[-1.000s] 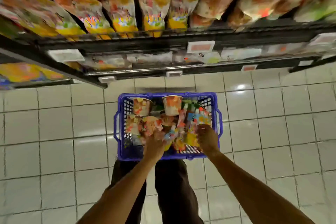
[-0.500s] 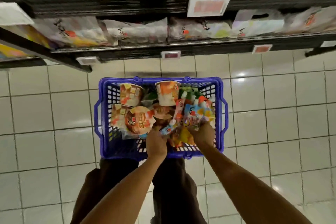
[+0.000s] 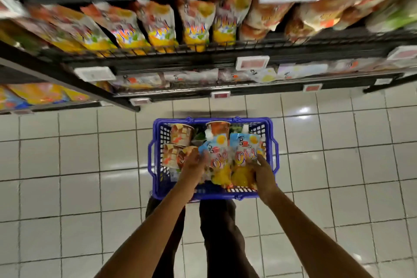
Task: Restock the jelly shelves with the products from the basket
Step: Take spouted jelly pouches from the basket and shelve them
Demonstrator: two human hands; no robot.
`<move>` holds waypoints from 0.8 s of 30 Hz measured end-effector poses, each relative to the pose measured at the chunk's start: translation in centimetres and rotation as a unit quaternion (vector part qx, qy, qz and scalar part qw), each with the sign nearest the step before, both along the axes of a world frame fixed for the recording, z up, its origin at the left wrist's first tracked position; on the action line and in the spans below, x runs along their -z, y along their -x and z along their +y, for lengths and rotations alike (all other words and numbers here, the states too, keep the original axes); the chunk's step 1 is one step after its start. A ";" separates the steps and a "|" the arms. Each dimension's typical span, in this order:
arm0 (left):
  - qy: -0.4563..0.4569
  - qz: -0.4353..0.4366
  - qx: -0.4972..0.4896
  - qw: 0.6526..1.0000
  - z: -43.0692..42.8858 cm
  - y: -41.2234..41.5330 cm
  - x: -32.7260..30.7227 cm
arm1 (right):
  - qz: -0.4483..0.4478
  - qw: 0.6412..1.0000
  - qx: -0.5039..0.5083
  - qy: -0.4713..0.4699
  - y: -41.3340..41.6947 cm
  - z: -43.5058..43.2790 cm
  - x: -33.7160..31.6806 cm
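Since half a second ago, two blue-and-yellow jelly pouches lifted upright out of the pile, and more of the upper shelf in view at the top. Left hand [image 3: 195, 163] closed around the left pouch [image 3: 218, 158], fingers curled on its left edge. Right hand [image 3: 262, 170] closed around the right pouch [image 3: 244, 156], thumb on its front, fingers behind it and hidden. Both pouches side by side, touching or nearly so, held just above the other goods inside the blue basket [image 3: 155, 171] on the white tiled floor [image 3: 79, 165]. Still in the basket: jelly cups [image 3: 181, 135] at the left and back, lying on their sides or tilted, plus some green packs at the back, too blurred to name. Above, black jelly shelves [image 3: 203, 57] with a row of similar yellow pouches [image 3: 158, 27] standing upright behind a wire rail, and pale flat packs [image 3: 144, 80] on the lower shelf. Price tags [image 3: 252, 62] clipped along the shelf edges.
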State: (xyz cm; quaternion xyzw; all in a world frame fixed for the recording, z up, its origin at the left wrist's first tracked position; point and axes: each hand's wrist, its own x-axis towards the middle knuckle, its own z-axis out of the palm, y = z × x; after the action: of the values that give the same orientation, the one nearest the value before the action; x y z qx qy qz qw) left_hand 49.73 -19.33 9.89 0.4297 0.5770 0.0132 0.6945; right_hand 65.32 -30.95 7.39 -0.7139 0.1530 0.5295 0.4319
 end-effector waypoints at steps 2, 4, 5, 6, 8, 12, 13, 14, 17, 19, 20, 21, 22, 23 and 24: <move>0.059 -0.003 -0.109 0.992 1.7 -0.6 -4.3 | 0.024 0.998 0.025 -0.045 0.1 1.6 -4.2; 0.119 -0.025 -0.209 0.970 3.7 -1.0 -9.3 | 0.022 0.994 0.024 -0.102 0.2 3.5 -9.2; 0.135 -0.036 -0.231 0.963 4.7 -1.1 -11.7 | 0.010 0.992 0.011 -0.122 0.4 4.7 -11.9; 0.143 -0.048 -0.236 0.960 5.5 -1.2 -13.5 | -0.003 0.990 -0.009 -0.144 0.6 5.7 -14.3; 0.146 -0.079 -0.218 0.962 7.3 -1.1 -18.4 | -0.025 0.983 -0.043 -0.177 1.2 7.8 -19.5; 0.051 -0.128 -0.154 0.979 9.9 -0.3 -27.0 | -0.053 0.973 -0.048 -0.219 1.6 11.8 -27.5; 0.023 -0.150 -0.135 0.979 10.4 0.3 -29.0 | -0.056 0.973 -0.042 -0.222 1.6 12.8 -29.5; -0.002 -0.168 -0.116 0.979 11.0 0.8 -30.8 | -0.059 0.971 -0.036 -0.230 1.6 13.7 -31.4; -0.091 -0.191 -0.077 0.974 12.7 2.1 -35.9 | -0.077 0.962 -0.045 -0.257 1.4 15.7 -36.9; -0.127 -0.221 -0.077 0.964 13.8 2.8 -39.4 | -0.088 0.953 -0.060 -0.284 1.4 16.6 -40.6; -0.136 -0.235 -0.072 0.960 14.4 2.9 -41.2 | -0.094 0.947 -0.065 -0.299 1.5 17.1 -42.4; -0.145 -0.249 -0.064 0.956 14.8 3.1 -42.7 | -0.099 0.940 -0.072 -0.317 1.6 17.4 -44.0; -0.158 -0.267 -0.057 0.949 15.2 3.2 -44.4 | -0.108 0.931 -0.084 -0.339 1.7 17.8 -45.8; -0.173 -0.278 -0.058 0.943 15.6 3.4 -46.1 | -0.116 0.920 -0.096 -0.363 1.8 18.1 -47.6; -0.187 -0.286 -0.060 0.938 16.0 3.6 -47.8 | -0.125 0.909 -0.108 -0.383 1.8 18.4 -49.4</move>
State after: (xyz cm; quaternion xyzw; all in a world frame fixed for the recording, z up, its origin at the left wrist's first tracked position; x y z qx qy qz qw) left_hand 46.10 -3.34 57.65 0.4942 0.3664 0.2847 0.7352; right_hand 63.48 -12.55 56.77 -0.5664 -0.1943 0.4971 0.6279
